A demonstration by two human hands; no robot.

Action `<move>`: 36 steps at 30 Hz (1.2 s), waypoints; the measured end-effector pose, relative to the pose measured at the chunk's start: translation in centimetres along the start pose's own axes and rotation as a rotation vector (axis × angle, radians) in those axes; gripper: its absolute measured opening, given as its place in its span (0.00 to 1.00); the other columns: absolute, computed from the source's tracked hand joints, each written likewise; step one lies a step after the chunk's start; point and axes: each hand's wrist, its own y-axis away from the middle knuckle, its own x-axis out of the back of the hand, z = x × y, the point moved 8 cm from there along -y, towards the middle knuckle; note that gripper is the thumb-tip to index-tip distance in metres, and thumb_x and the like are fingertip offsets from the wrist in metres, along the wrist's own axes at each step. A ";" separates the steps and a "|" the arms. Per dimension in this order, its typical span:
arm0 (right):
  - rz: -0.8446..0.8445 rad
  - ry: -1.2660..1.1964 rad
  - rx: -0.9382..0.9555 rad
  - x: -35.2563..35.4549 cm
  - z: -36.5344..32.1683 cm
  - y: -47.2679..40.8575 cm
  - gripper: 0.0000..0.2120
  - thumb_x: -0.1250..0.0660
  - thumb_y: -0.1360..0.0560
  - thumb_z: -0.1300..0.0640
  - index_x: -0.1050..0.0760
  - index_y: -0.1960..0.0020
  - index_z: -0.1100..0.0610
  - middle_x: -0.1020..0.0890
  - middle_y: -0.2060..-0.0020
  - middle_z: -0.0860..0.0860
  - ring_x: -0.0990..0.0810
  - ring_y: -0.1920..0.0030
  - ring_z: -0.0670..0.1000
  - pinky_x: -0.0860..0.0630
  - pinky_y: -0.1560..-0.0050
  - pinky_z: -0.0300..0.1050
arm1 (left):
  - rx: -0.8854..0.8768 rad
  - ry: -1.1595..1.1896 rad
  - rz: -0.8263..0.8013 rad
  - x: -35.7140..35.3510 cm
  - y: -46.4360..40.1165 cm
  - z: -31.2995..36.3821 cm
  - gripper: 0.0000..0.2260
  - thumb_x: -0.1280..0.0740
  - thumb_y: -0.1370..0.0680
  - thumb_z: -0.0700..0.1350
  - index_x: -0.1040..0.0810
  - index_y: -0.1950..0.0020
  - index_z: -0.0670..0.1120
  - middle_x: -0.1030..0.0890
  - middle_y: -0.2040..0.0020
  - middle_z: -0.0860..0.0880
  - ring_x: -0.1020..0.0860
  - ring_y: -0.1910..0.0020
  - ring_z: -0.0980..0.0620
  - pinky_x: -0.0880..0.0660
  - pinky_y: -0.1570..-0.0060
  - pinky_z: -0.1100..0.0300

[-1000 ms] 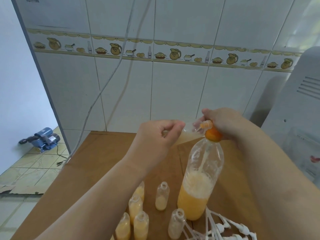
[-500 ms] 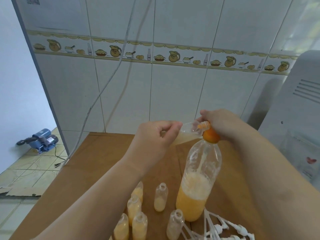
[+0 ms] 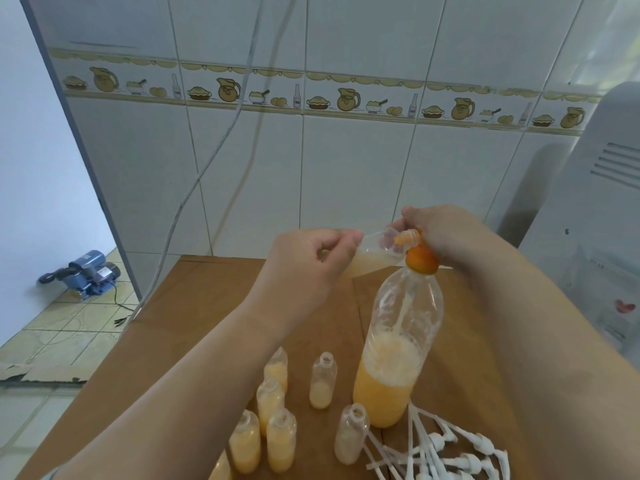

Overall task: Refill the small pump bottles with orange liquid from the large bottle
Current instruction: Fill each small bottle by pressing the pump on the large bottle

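A large clear bottle (image 3: 391,368), about a third full of orange liquid, stands on the wooden table (image 3: 194,306) with an orange funnel (image 3: 421,260) in its neck. My left hand (image 3: 311,265) holds a small bottle (image 3: 372,258) tipped on its side, mouth at the funnel. A thin stream runs down inside the large bottle. My right hand (image 3: 446,233) grips the funnel and the large bottle's neck. Several small open bottles stand in front: some filled orange (image 3: 280,441), one with a little liquid (image 3: 322,382), one nearly empty (image 3: 351,434).
A pile of white pump heads (image 3: 446,452) lies at the front right of the table. A white appliance (image 3: 595,237) stands to the right. The tiled wall is behind, with a cable (image 3: 207,168) hanging down. A blue pump (image 3: 86,273) sits on the floor at left.
Both hands and the bottles keep the same pose; the stream keeps running into the large bottle. The camera has shifted slightly.
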 end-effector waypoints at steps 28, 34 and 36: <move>0.150 0.166 0.012 0.6 0.7 -1.8 0.12 0.45 0.20 0.58 0.25 0.44 0.60 0.21 0.46 0.56 0.23 0.49 0.55 0.28 0.51 0.44 | 0.015 -0.061 -0.041 -0.4 -0.1 -0.3 0.20 0.40 0.22 0.56 0.18 0.54 0.41 0.23 0.63 0.33 0.26 0.67 0.38 0.28 0.71 0.52; 0.117 -0.160 0.042 1.8 -0.2 -1.7 0.10 0.43 0.20 0.57 0.25 0.53 0.61 0.19 0.60 0.54 0.24 0.67 0.46 0.28 0.73 0.33 | -0.044 -0.016 -0.011 0.3 -0.3 1.3 0.10 0.39 0.21 0.54 0.19 0.55 0.58 0.22 0.72 0.51 0.27 0.74 0.55 0.28 0.73 0.58; 0.097 0.007 0.027 1.3 0.1 -1.8 0.10 0.42 0.20 0.57 0.25 0.48 0.62 0.19 0.51 0.58 0.24 0.61 0.50 0.26 0.63 0.37 | -0.038 -0.017 -0.012 0.0 -0.3 0.9 0.09 0.39 0.21 0.53 0.19 0.56 0.58 0.22 0.71 0.45 0.27 0.74 0.48 0.28 0.74 0.56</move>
